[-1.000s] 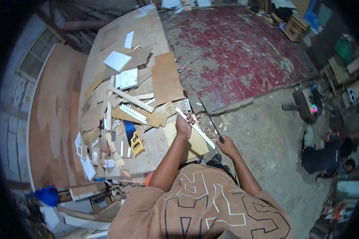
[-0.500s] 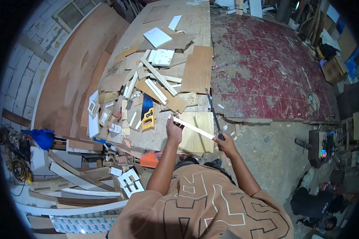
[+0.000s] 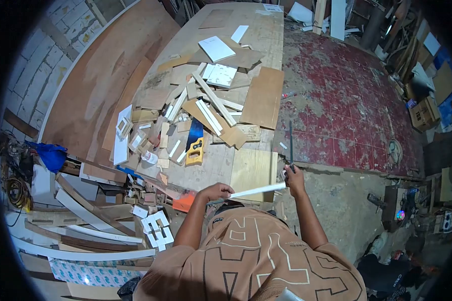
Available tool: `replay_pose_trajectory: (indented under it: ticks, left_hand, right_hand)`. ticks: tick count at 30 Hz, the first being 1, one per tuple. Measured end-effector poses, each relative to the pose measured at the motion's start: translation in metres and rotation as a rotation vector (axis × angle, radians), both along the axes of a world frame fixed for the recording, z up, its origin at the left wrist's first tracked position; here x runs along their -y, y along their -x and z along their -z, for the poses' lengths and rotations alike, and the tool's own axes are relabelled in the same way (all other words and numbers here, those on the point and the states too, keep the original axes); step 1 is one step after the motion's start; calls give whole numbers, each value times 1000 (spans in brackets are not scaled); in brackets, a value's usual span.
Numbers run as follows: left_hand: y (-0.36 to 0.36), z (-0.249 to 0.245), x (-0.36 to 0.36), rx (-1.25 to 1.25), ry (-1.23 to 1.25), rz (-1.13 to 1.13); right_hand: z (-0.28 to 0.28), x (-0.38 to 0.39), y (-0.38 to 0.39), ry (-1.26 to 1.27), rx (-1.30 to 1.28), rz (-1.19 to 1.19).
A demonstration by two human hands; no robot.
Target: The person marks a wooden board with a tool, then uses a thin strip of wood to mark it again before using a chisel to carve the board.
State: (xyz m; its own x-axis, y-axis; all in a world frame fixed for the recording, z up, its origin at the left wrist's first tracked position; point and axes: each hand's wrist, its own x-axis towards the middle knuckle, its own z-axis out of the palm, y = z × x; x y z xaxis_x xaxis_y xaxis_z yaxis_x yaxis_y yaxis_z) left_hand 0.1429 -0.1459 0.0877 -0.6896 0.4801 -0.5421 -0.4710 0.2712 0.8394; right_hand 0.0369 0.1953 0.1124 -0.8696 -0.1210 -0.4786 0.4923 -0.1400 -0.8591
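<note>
Across my body lies a narrow white strip [image 3: 258, 190], its flat side toward me. My left hand [image 3: 217, 191] is closed at its left end. My right hand [image 3: 295, 181] is wrapped round the dark handle of a long thin dark tool [image 3: 291, 143] that points away from me; the tool's exact kind is not clear. The strip's right end meets this same hand, near the fingers. Below the strip, a pale wooden board [image 3: 251, 168] rests on the near right corner of the workbench [image 3: 211, 175].
A handsaw [image 3: 195, 150] with a yellow handle lies on the bench beside a small white bottle [image 3: 149, 157]. Wood offcuts [image 3: 216, 100] are heaped farther back. An orange object [image 3: 184, 202] sits by the near edge. Curved wooden pieces [image 3: 93, 205] are stacked at left.
The strip has swung from sloping down rightward to nearly level, its right end slightly raised. My left hand has moved down and nearer my body; my right hand has shifted right with the tool.
</note>
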Motion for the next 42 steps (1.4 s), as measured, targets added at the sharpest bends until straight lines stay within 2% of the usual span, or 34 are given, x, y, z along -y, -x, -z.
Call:
replay_pose_trajectory:
  ticks: [2, 3, 5, 6, 9, 10, 12, 16, 18, 19, 21, 22, 24, 25, 26, 28, 29, 30, 32, 36, 37, 38, 40, 42]
  left_hand:
    - [-4, 19, 12, 29, -3, -160]
    - [-1, 26, 22, 23, -4, -162]
    - [4, 43, 39, 164, -102, -444]
    - [10, 54, 45, 165, -108, -446]
    - [37, 74, 57, 165, -229, -820]
    - [50, 76, 61, 167, -233, -819]
    - [75, 79, 71, 85, -170, -954]
    - [134, 65, 92, 81, -134, -971]
    - [159, 53, 97, 49, 19, -1038]
    - [172, 55, 102, 53, 17, -1024]
    - [194, 62, 112, 20, 258, -930]
    - [206, 74, 121, 20, 258, -911]
    - [228, 104, 138, -215, 756, -355]
    - [233, 114, 138, -22, 547, -632]
    - [238, 124, 141, -23, 546, -616]
    - [246, 126, 143, -131, 756, -554]
    - [248, 131, 143, 51, 428, -791]
    - [247, 126, 143, 58, 432, -773]
    - [249, 104, 143, -250, 646, -553]
    - [264, 114, 150, -378, 829, -337]
    - [266, 112, 152, -22, 464, -588]
    - [268, 109, 153, -18, 468, -576]
    - [272, 97, 153, -338, 881, -247]
    - [272, 84, 150, -380, 895, -243]
  right_hand:
    - [0, 11, 3, -44, 0, 37]
    - [-3, 16, 3, -32, 26, 36]
    - [-1, 27, 4, -26, 69, 20]
    - [-3, 35, 5, -31, 69, 17]
    - [-5, 59, 7, -81, 94, -69]
    - [-7, 68, 8, -85, 94, -68]
    - [-9, 88, 10, -102, 96, -89]
    - [-12, 115, 10, -109, 96, -112]
    - [-12, 123, 10, -126, 97, -106]
    - [-10, 126, 11, -134, 88, -108]
    - [-8, 131, 9, -141, 86, -91]
    - [-7, 132, 9, -145, 80, -85]
    - [-6, 135, 9, -147, 78, -60]
    - [-5, 136, 9, -157, 72, -43]
    - [-4, 136, 8, -168, 66, -28]
    - [-3, 136, 8, -182, 81, 11]
    - [-1, 136, 5, -194, 95, 36]
    - [0, 136, 2, -194, 107, 50]
    - [2, 131, -1, -200, 116, 98]
    - [11, 116, -12, -238, 163, 172]
    - [13, 111, -15, -227, 170, 198]
    - [15, 108, -19, -238, 173, 221]
    - [20, 99, -24, -254, 203, 247]
    - [25, 91, -30, -263, 222, 263]
